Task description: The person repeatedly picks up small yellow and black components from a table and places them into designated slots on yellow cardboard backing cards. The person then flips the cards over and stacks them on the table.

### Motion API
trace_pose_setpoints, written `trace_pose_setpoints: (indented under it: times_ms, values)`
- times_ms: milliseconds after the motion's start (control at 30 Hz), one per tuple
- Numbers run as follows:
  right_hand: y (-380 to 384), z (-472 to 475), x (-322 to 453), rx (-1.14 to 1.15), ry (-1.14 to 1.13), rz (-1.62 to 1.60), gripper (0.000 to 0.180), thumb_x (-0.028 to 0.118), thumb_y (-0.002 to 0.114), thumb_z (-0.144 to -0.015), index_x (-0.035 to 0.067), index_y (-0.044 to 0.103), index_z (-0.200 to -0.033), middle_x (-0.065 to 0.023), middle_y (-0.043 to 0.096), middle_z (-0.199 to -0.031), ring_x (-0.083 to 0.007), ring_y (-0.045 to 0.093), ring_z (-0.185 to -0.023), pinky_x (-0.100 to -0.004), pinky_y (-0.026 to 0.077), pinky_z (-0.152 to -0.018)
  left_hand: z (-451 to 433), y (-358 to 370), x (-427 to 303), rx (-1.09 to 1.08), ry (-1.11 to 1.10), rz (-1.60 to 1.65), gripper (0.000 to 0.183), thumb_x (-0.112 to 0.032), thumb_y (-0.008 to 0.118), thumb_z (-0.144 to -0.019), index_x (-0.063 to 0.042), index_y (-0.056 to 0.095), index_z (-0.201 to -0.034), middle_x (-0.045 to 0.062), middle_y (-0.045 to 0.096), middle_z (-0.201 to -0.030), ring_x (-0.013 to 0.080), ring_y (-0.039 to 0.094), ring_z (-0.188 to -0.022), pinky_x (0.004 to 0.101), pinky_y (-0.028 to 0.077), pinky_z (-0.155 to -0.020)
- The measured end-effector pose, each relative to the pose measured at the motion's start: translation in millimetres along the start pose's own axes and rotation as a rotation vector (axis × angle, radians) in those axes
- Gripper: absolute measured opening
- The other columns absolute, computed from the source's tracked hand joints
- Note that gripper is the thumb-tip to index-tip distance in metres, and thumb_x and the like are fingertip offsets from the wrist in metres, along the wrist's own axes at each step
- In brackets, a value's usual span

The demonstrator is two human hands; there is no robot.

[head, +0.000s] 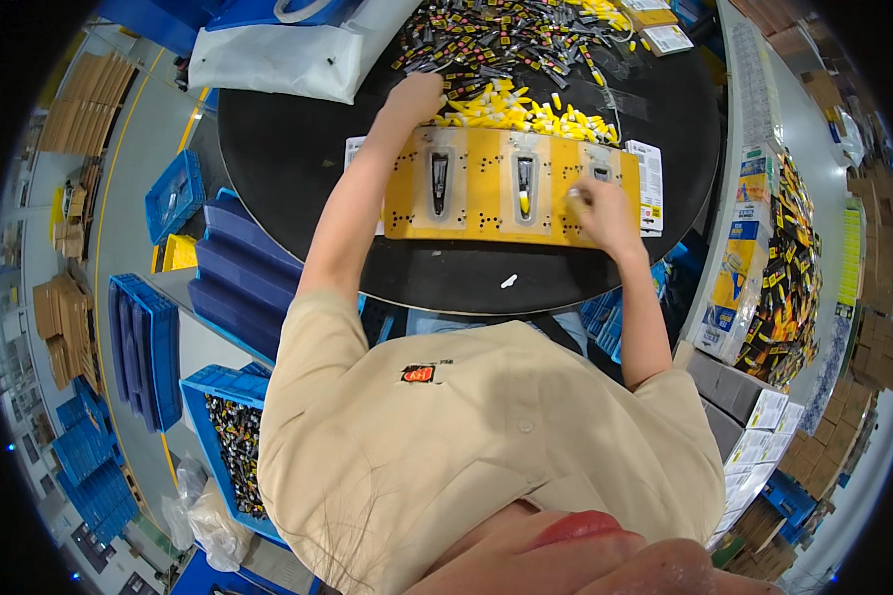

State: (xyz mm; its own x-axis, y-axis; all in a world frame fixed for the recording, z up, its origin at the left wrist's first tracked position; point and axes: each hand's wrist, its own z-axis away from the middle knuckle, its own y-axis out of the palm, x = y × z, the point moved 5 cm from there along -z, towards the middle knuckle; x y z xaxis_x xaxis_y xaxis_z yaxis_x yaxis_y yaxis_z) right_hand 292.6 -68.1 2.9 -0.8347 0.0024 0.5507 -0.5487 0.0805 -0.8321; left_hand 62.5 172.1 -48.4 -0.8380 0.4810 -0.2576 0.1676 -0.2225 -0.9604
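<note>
A yellow fixture board [484, 186] with clear blister-shaped pockets lies on the round black table [283, 171]. Its left pocket holds a black tube [439, 182]; the middle one holds a black tube with a yellow cap [524, 186]. Over the right pocket, partly covering it, is my right hand [603, 212], fingers bent near a small pale item; whether it is held I cannot tell. My left hand [417, 99] reaches to the left edge of the heap of yellow caps [498, 108] and the pile of black tubes [491, 37]; its fingertips are partly hidden.
Printed cards [646, 186] stick out beside the board. A white plastic bag [275, 63] lies at the table's upper left. Blue crates [227, 379] stand at the left, one with many small parts. Packaged goods [781, 275] cover a bench at the right. A white scrap [509, 281] lies near the front edge.
</note>
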Motion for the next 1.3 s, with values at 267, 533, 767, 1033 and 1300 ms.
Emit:
trace_pose_setpoints:
  times_ms: [267,533,767,1033,1300]
  values:
    - [-14,16,-65,0.389,0.401,0.276,0.036,0.032,0.073,-0.078,-0.002,0.07,-0.087,-0.0198,0.069,-0.083,-0.03,0.068,-0.074,-0.037,0.053,-0.069,173,-2,-49,0.106,-0.082,0.515,0.019,-0.009,0.067,-0.08,0.0,0.061,-0.094,0.013,0.066,-0.071,0.0183,0.064,-0.055,0.0316,0.051,-0.06]
    - [-42,3,-137,-0.268,0.414,0.367,0.049,0.04,0.067,-0.08,0.006,0.065,-0.116,-0.016,0.064,-0.116,-0.0328,0.053,-0.114,-0.043,0.046,-0.09,169,-6,-97,-0.143,0.017,0.27,0.039,-0.016,0.068,-0.083,-0.004,0.057,-0.118,0.014,0.063,-0.093,0.0313,0.065,-0.077,0.039,0.051,-0.067]
    - [9,3,-223,-0.359,0.579,0.365,0.065,0.053,0.05,-0.092,0.015,0.04,-0.144,-0.0152,0.029,-0.153,-0.0342,0.017,-0.144,-0.0638,0.006,-0.111,164,30,-164,0.074,0.182,0.009,0.054,-0.002,0.053,-0.081,-0.009,0.048,-0.134,0.013,0.05,-0.102,0.0321,0.064,-0.075,0.041,0.053,-0.06]
    - [-11,22,-189,-0.748,0.336,0.315,0.048,0.013,0.067,-0.081,0.014,0.058,-0.128,-0.0139,0.064,-0.112,-0.0294,0.057,-0.111,-0.0494,0.034,-0.101,169,-3,-101,-0.188,-0.079,0.203,0.052,-0.018,0.069,-0.08,-0.012,0.053,-0.129,0.016,0.057,-0.108,0.035,0.063,-0.085,0.0432,0.053,-0.07]
    - [-70,40,-32,-0.819,0.182,-0.229,0.037,0.012,0.069,-0.08,0.004,0.055,-0.114,-0.0185,0.062,-0.108,-0.0354,0.062,-0.098,-0.0463,0.049,-0.082,153,5,-31,-0.147,-0.25,0.326,0.054,-0.029,0.073,-0.078,-0.008,0.054,-0.124,0.014,0.064,-0.101,0.0313,0.063,-0.094,0.0423,0.05,-0.08]
